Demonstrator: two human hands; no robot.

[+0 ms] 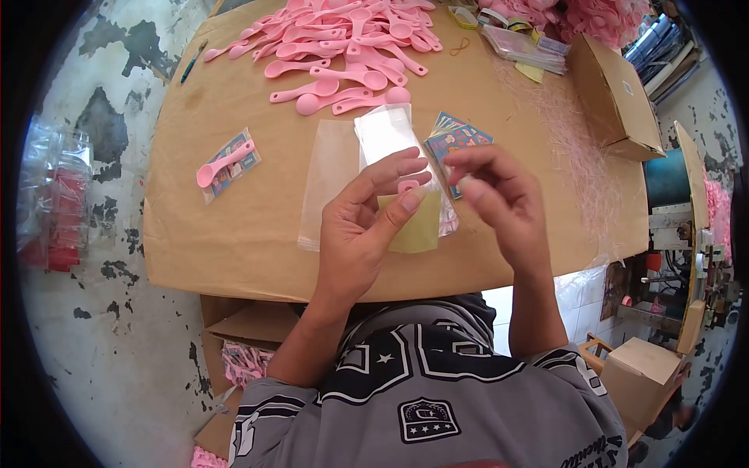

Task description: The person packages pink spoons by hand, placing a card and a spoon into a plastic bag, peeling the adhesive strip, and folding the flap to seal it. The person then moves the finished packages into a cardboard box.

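My left hand (363, 207) is raised over the near middle of the table, fingers curved and parted from the thumb. In the gap between them shows the holed end of a pink spoon handle (407, 186). Just below that thumb lies a yellow-green sheet (413, 230). My right hand (503, 199) hovers to the right with bent fingers, thumb and forefinger tips a little apart. A stack of clear plastic bags (382, 129) lies beyond my hands, partly covered by my left one. Printed cards (460, 139) are fanned out behind my right fingers.
A heap of pink spoons (351, 47) covers the far side. At left, one spoon (226, 164) lies on a printed card in a clear bag. A pen (192, 64) rests far left. Plastic strands (573, 148) and a cardboard box (612, 97) occupy the right side.
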